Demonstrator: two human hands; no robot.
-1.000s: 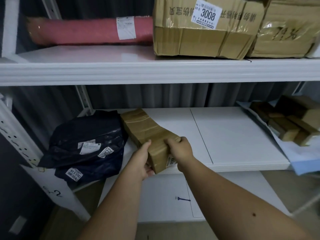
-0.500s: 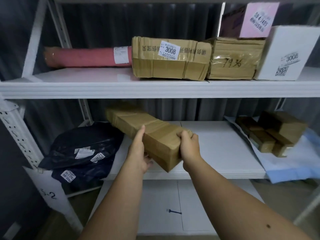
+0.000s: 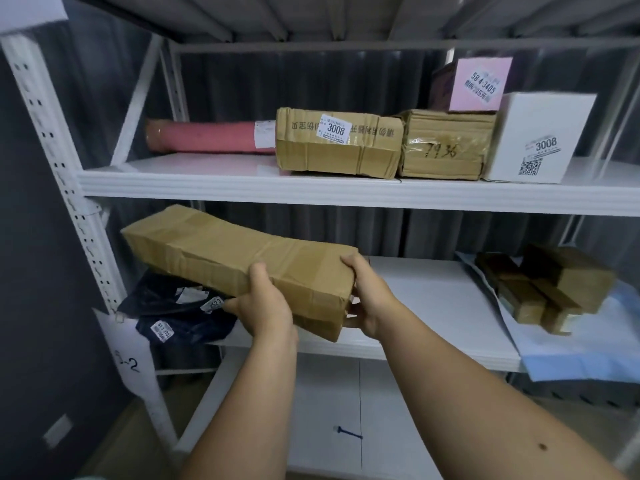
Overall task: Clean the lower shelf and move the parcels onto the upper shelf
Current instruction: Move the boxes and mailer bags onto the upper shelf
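Now both hands hold the long brown parcel (image 3: 239, 261) in the air, between lower shelf (image 3: 426, 299) and upper shelf (image 3: 207, 183), tilted, far end up and left near the left upright (image 3: 65, 188). Left hand (image 3: 266, 306) grips the near long edge, thumb on top, fingers curled under. Right hand (image 3: 369, 299) clamps the near right end, thumb on the top corner, fingers wrapped under the end face. Parcel touches neither shelf; its far end sits just below the upper shelf's front edge.

Upper shelf: left half bare at the front edge, pink roll (image 3: 207, 136) lying along the back. Taped carton with a 3008 label (image 3: 337, 143) mid-shelf, touching a smaller carton marked 7936 (image 3: 446, 148), then a white box (image 3: 536, 136) at the right end; pink-labelled box (image 3: 474, 84) stacked on the 7936 carton.

Lower shelf: dark bags with labels (image 3: 176, 306) at the left front corner, partly under the raised parcel. Middle bare up to the front edge. Small brown boxes (image 3: 547, 289) piled on pale blue wrapping (image 3: 571, 351) at the right end, wrapping overhanging the front edge.
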